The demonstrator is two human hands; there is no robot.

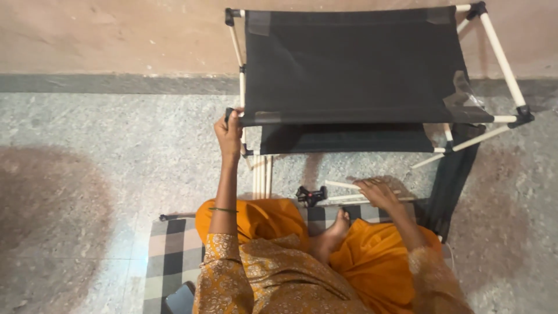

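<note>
Left hand [228,132] clamped on the front-left corner of the rack frame [500,58], white tubes with 2 black fabric shelves [349,58], standing on the speckled floor [116,151] by the wall. Right hand [378,192] apart from it, fingers spread, resting on loose white tubes [343,185]. Black connectors [311,194] lie just beside, above the checked mat [168,250].
</note>
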